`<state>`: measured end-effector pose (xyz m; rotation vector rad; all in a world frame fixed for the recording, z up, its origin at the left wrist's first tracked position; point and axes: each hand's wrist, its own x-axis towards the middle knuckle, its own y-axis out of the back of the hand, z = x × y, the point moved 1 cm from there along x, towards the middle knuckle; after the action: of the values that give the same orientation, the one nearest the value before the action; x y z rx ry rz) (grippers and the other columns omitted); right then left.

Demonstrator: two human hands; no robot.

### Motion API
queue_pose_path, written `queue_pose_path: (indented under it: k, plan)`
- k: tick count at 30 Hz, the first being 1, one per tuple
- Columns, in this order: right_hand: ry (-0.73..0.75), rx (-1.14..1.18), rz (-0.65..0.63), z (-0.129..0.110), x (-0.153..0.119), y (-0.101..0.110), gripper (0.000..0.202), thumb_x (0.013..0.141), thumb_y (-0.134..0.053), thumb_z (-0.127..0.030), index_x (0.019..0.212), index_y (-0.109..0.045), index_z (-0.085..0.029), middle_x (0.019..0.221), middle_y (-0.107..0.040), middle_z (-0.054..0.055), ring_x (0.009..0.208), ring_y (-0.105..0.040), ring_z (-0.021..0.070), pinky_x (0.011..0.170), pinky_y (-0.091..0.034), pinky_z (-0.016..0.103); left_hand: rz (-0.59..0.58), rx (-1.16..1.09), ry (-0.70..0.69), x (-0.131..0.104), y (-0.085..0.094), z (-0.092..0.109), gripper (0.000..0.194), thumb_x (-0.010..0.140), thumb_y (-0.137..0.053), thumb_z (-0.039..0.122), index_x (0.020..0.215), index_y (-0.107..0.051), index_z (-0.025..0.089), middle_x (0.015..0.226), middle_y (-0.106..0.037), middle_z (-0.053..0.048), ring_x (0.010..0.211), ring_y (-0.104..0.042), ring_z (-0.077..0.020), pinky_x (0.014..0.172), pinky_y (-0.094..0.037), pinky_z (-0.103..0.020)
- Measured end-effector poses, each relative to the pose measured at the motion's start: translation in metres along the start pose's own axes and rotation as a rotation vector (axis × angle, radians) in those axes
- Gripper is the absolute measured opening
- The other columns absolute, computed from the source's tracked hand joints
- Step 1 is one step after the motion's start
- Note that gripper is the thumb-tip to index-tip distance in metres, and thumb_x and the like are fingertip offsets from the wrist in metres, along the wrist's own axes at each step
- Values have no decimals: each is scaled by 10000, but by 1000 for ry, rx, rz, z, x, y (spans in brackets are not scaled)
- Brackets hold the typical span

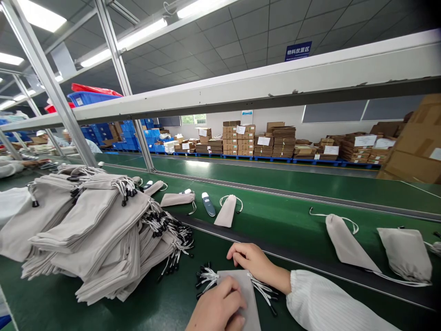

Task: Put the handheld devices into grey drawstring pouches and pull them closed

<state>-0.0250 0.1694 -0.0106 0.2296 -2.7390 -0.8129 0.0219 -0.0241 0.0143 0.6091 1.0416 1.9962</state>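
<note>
In the head view, a flat grey drawstring pouch [253, 305], seemingly the top of a small stack, lies at the near edge of the bench. White cords with black ends spread from both its upper corners. My left hand [220, 305] is closed on it, fingers bent against its upper face; the thumb is hidden. Just beyond its top edge, my right hand [253, 264] hangs open beside the belt's edge, fingers loosely curved and nothing visible in them. A big heap of matching pouches [99, 225] is on the left, cord ends pointing right.
On the green belt [285, 216] lie a filled pouch [227, 211], a dark grey device with a white end [208, 204], and more filled pouches [406, 253] at right. A white shelf beam [220, 94] crosses overhead, held by metal posts [143, 145]. Stacked cartons [237, 140] stand behind.
</note>
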Motion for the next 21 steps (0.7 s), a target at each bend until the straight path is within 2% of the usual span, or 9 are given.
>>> queue_pose_path:
  k: [21]
  plan:
    - [0,-16,-1,-1,1,0,247,880,-500,-102,898,-727,-199,730,-708,-23,652,-620,131,631,-396,222,-9,3,3,0,3,0,263,777,-553,30,949,-569,228,1084,-578,-45,808,-567,-161,666,-392,-261]
